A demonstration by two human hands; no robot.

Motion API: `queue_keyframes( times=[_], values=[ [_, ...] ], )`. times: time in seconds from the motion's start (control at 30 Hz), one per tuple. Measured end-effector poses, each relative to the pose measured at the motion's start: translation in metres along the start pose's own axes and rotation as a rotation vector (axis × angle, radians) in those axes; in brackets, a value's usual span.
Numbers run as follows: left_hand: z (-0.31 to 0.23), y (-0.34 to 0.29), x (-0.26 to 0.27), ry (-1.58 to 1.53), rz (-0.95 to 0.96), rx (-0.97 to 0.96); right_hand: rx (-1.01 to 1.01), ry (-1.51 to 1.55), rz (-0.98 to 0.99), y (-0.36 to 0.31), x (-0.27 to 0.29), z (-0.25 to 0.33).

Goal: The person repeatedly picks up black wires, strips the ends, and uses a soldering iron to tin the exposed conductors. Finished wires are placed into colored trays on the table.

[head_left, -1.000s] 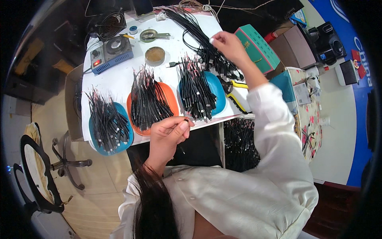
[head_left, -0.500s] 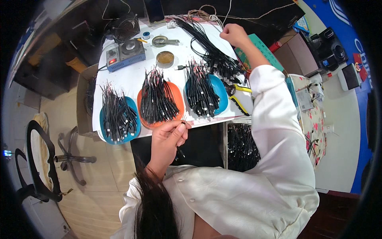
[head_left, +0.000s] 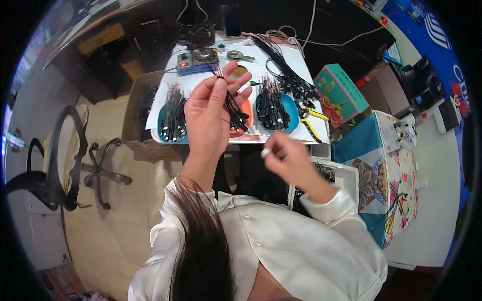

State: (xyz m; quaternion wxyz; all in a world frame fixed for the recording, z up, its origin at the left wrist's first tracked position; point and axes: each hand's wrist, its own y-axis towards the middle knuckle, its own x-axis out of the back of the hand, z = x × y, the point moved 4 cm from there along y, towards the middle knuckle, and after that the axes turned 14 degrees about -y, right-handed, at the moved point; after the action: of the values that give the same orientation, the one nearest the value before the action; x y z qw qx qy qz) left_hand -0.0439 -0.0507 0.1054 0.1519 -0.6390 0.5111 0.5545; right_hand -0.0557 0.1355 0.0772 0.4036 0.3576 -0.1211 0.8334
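My left hand (head_left: 208, 113) is raised in front of the table. Its thumb and forefinger pinch a thin black cable (head_left: 220, 77) near its bare wire ends, while the other fingers are spread. Low to the right, my right hand (head_left: 288, 160) is curled and blurred by motion, with a small white spot at its fingertips that I cannot make out. Behind my left hand, black cables fill an orange tray (head_left: 247, 108), partly hidden. Bundles of black cables (head_left: 172, 118) also stand in a blue tray (head_left: 161, 125) on the left and another blue tray (head_left: 291, 111) on the right.
A heating unit (head_left: 197, 62), a round tin (head_left: 240, 71) and a coil of solder (head_left: 221, 47) stand far back. Yellow-handled pliers (head_left: 311, 129) lie at the right edge. Long black cables (head_left: 281, 62) spread behind. A green box (head_left: 346, 93) and a white bin (head_left: 346, 175) stand right.
My left hand has risen from the table's front edge, with the cable in it. My right hand has come back from the far right corner to low in front of me. The view has shifted.
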Motion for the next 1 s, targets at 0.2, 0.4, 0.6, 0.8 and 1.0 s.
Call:
queue_keyframes(
  times=[0.2,0.4,0.6,0.8,1.0],
  values=[
    [-0.019,-0.041,-0.004,0.293,0.065,0.105,-0.043,0.199,0.218,-0.003,-0.067,-0.007],
    [-0.012,-0.075,-0.006,0.199,0.149,0.264,0.194,0.697,0.014,0.035,0.009,0.021],
    [-0.002,-0.079,-0.002,0.155,0.157,0.361,0.245,0.692,0.107,0.042,0.006,0.04],
    [-0.003,-0.078,0.012,0.152,-0.145,0.221,0.233,0.711,-0.04,0.04,0.002,0.032],
    [0.001,-0.084,0.01,0.394,-0.075,0.131,0.363,0.457,-0.177,0.031,0.001,0.036]
  ],
)
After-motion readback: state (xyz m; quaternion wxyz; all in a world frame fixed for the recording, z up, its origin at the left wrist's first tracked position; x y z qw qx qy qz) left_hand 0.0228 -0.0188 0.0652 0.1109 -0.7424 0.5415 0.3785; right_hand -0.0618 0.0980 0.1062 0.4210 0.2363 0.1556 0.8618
